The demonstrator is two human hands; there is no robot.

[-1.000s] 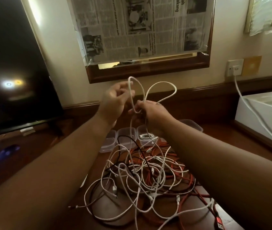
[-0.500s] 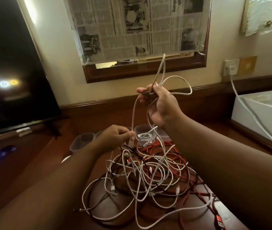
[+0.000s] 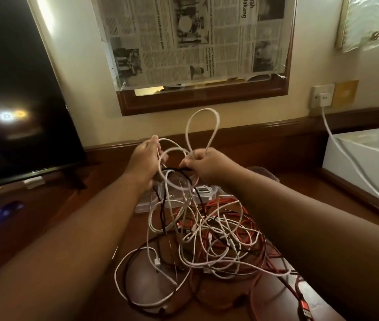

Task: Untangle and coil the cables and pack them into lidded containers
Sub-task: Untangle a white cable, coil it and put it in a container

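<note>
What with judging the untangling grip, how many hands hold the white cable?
2: the left hand grips the white cable on its left side; the right hand pinches its tall loop at the base.

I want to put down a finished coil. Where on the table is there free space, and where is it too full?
Bare wood shows left of the cable tangle, between it and the TV, and right of it, toward the white box. The middle is crowded: the tangle spreads there, with the clear containers just behind it, under both hands.
</note>
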